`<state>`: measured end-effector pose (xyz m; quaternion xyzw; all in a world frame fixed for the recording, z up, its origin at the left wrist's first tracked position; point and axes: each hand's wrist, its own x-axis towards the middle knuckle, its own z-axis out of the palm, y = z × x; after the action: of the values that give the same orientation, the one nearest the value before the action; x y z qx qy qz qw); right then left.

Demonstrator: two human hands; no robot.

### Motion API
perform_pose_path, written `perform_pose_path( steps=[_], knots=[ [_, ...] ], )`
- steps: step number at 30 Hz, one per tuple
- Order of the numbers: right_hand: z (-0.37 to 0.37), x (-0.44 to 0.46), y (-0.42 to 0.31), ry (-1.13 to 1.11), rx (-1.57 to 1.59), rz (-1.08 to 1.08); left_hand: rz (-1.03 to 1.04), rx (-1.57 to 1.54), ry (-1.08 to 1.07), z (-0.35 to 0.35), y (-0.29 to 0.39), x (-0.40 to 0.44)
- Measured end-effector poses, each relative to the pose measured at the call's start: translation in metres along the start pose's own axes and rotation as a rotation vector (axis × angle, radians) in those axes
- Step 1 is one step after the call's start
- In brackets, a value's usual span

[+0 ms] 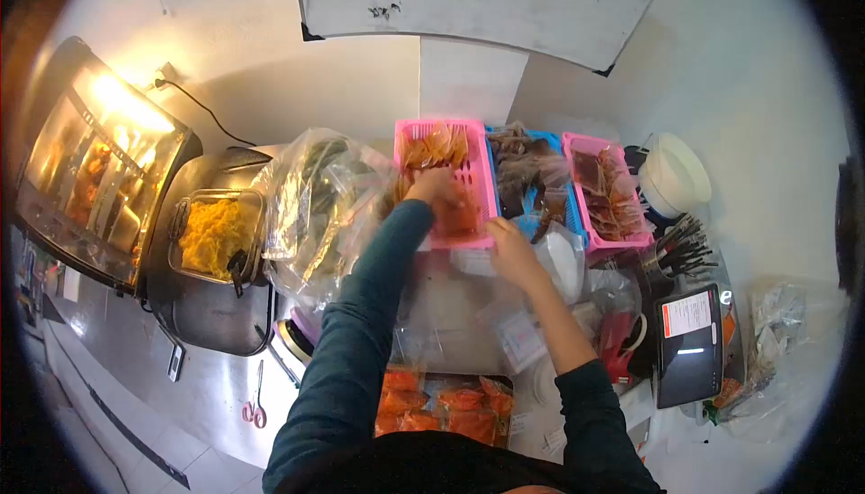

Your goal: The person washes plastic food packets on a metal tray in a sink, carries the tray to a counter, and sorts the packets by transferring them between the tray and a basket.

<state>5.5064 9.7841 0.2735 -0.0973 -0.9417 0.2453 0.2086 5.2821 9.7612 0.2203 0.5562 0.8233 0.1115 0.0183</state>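
- Apparently, my right hand (pixel 512 246) pinches the near corner of the pink basket (pixel 486 170), likely steadying it between clear bag (pixel 311 206) and blue basket (pixel 577 217).
- My left hand (pixel 437 186) dips among its sachets (pixel 439 145); blurred, so I can't tell its grip.

The shiny metal tabletop (pixel 216 381) bears, toward its far edge, a smooth pink plastic basket (pixel 487 179) and a glossy clear-film bag (pixel 315 210).

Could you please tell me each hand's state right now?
Left hand: in or over the left pink basket, blurred; grip unclear.
Right hand: at that basket's near right corner; grip cannot be told.
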Motion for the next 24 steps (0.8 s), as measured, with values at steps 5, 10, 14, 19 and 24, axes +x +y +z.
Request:
perform_pose_path(
  steps=[5,10,14,19,24],
  knots=[
    [0.004,0.009,0.024,0.141,0.046,0.056,0.071,-0.006,-0.051,-0.02,0.033,-0.004],
    [0.004,0.01,0.018,0.191,0.104,0.204,0.212,-0.038,0.13,-0.004,0.073,-0.069],
    [-0.011,-0.006,-0.009,0.175,0.008,0.07,0.223,-0.18,-0.003,-0.044,0.07,-0.108],
    [-0.05,-0.078,-0.067,0.126,0.082,0.055,0.1,-0.911,0.168,-0.131,0.078,-0.215],
    [-0.053,-0.194,-0.122,-0.307,0.24,0.302,-0.218,-1.177,0.253,-0.136,0.084,-0.377]
  ],
)
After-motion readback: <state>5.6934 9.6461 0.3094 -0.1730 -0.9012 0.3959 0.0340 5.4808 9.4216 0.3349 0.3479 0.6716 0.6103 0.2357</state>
